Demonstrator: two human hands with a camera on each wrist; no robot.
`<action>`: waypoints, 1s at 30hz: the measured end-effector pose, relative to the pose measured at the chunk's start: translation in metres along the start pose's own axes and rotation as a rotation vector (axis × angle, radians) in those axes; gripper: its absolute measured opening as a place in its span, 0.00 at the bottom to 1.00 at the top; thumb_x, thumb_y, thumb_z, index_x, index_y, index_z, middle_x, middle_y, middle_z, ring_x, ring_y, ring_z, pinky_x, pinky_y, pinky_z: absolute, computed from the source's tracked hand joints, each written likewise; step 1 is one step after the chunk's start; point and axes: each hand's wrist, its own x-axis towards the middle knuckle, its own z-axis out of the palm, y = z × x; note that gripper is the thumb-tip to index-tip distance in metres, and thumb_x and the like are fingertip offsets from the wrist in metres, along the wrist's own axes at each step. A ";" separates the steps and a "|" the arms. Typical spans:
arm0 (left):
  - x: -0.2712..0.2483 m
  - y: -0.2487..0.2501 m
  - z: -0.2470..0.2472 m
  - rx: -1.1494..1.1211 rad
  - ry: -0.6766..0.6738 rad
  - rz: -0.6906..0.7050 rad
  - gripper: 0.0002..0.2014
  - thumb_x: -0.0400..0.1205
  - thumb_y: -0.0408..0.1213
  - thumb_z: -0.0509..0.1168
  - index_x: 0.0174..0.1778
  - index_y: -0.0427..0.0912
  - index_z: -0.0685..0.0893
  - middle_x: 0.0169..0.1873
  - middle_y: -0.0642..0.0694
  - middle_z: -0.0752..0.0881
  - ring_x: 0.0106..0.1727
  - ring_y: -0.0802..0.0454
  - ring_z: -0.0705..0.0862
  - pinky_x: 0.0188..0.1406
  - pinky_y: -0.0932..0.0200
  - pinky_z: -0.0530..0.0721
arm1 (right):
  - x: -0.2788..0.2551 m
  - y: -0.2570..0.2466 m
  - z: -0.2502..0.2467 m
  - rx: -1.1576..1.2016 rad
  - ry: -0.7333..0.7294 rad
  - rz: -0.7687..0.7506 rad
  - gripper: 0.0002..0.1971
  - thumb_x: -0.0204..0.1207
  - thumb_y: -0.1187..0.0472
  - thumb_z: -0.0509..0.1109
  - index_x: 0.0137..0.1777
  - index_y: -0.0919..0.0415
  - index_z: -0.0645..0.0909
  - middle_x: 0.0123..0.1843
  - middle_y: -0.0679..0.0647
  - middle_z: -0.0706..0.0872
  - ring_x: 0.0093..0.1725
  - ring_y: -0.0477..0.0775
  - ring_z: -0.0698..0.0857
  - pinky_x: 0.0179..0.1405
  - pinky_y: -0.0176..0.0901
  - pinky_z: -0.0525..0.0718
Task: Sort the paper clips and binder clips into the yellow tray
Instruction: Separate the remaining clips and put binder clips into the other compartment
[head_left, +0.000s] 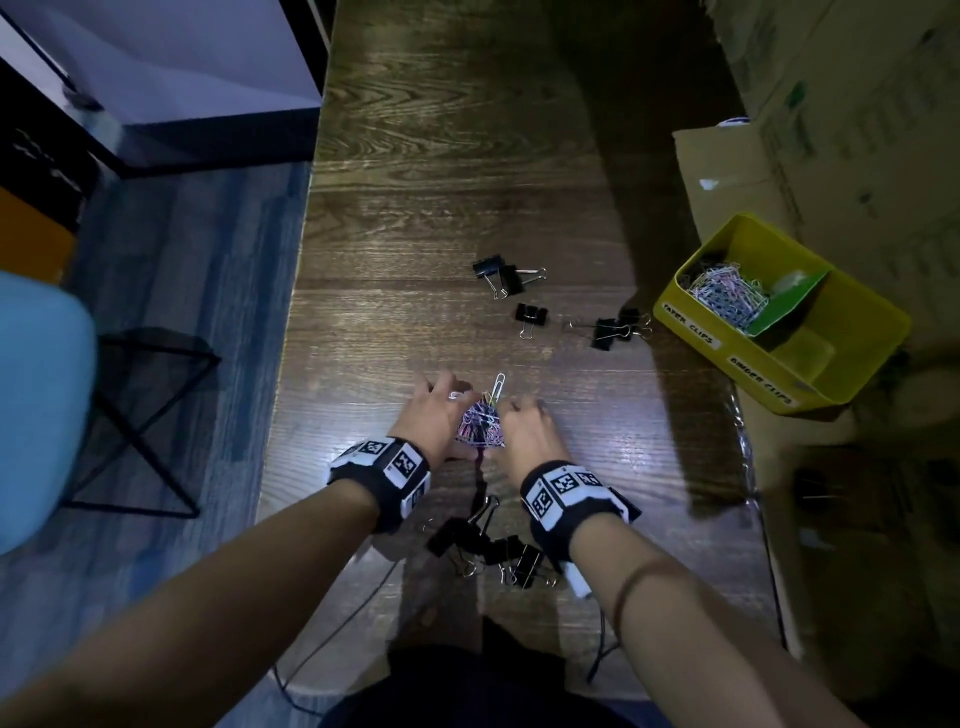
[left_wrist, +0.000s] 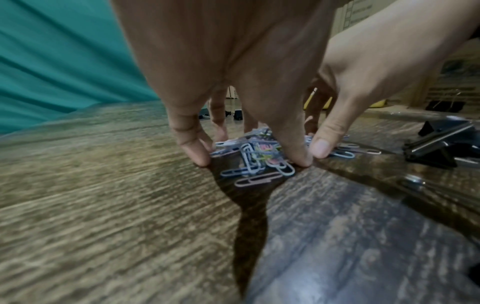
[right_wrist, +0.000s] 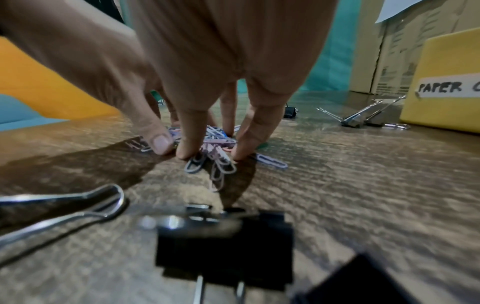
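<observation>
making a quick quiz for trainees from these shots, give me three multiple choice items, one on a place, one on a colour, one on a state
1. Where does the pile of paper clips lie?
A. on the table between both hands
B. on the floor
C. on the cardboard box

2. What colour are the binder clips' bodies?
A. red
B. black
C. white

3. What is the state of the tray's compartment labelled binder clips?
A. heaped full
B. covered by a lid
C. holding no binder clips

Answers: 1 A, the left hand and right hand cup the pile with fingertips on the wood. 2 B, every loose one on the table is black with silver handles. 3 C, only the paper clip side holds clips.
</observation>
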 end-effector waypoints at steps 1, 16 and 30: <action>-0.002 0.001 0.000 -0.053 0.029 0.016 0.36 0.70 0.49 0.74 0.74 0.48 0.71 0.70 0.38 0.70 0.65 0.36 0.74 0.68 0.44 0.74 | 0.001 0.000 0.000 -0.006 0.013 -0.016 0.26 0.75 0.67 0.72 0.73 0.67 0.70 0.70 0.68 0.73 0.70 0.66 0.74 0.68 0.53 0.78; 0.003 -0.019 -0.030 -0.375 0.081 0.107 0.08 0.77 0.35 0.70 0.50 0.42 0.89 0.38 0.42 0.91 0.34 0.48 0.83 0.35 0.61 0.75 | 0.013 0.020 -0.016 0.250 -0.021 0.138 0.10 0.80 0.64 0.65 0.54 0.68 0.84 0.53 0.66 0.85 0.46 0.61 0.85 0.54 0.51 0.85; 0.036 -0.006 -0.091 -1.401 -0.099 -0.050 0.09 0.68 0.27 0.71 0.44 0.38 0.90 0.39 0.38 0.91 0.39 0.49 0.90 0.39 0.64 0.89 | -0.024 0.068 -0.094 0.968 0.256 0.051 0.11 0.72 0.63 0.76 0.54 0.55 0.87 0.52 0.55 0.89 0.45 0.58 0.88 0.57 0.55 0.85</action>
